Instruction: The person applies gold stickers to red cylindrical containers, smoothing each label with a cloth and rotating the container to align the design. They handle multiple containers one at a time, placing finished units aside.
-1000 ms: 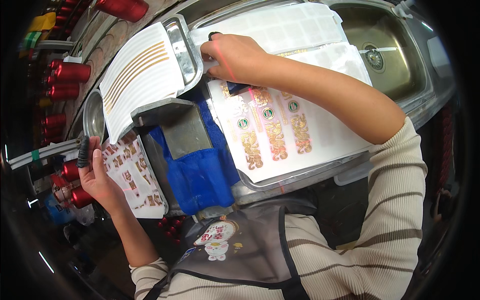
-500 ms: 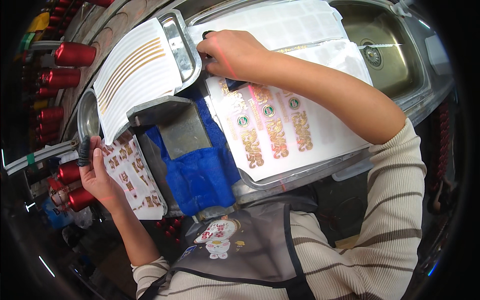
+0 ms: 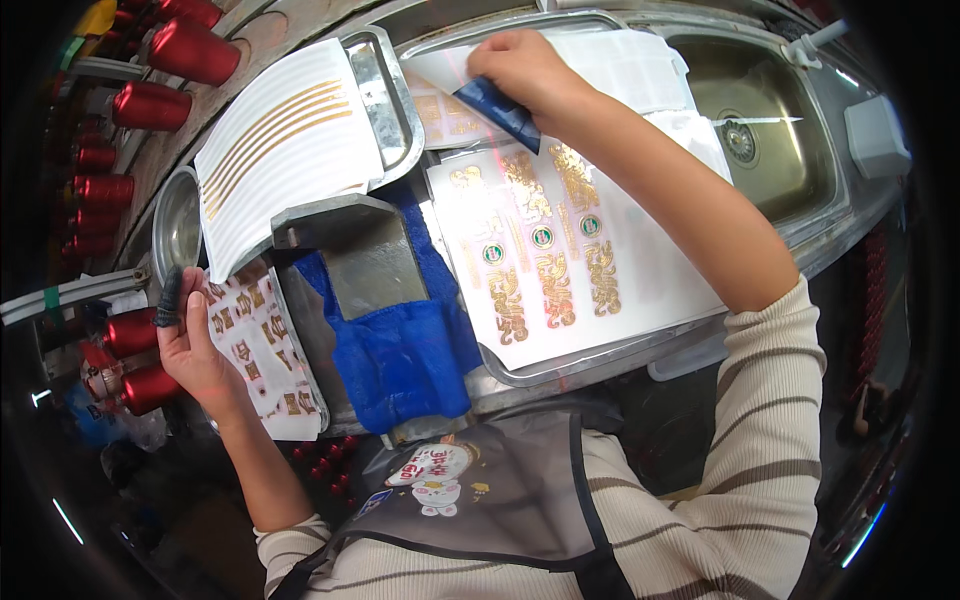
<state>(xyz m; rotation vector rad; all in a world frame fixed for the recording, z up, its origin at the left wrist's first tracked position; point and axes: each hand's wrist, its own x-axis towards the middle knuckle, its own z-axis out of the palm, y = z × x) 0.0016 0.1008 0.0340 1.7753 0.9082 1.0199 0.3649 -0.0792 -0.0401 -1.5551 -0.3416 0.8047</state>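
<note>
My right hand point(image 3: 530, 72) is closed on a dark blue film piece point(image 3: 500, 112), held over the far edge of a white decal sheet point(image 3: 620, 320). Gold dragon-like patterns with green round marks run in columns along that sheet. Behind the blue piece lies another sheet with pale gold squares point(image 3: 440, 115). My left hand point(image 3: 205, 355) is raised at the left with thumb and index finger apart, and I see nothing held in it. A black cover point(image 3: 170, 297) wraps its index finger. Beside it is a sheet with brown-gold characters point(image 3: 270, 340).
A white sheet with gold stripes point(image 3: 290, 130) leans by a metal tray point(image 3: 385, 100). Wet blue cloth point(image 3: 400, 360) drapes a grey metal block point(image 3: 370, 260). A steel sink point(image 3: 780, 160) stands far right, a metal bowl point(image 3: 177, 230) left. Red cups point(image 3: 150, 107) line the left.
My right hand has moved right and slightly away, and the blue film piece now shows beneath it. A sheet with gold squares is uncovered. My left hand stays almost still.
</note>
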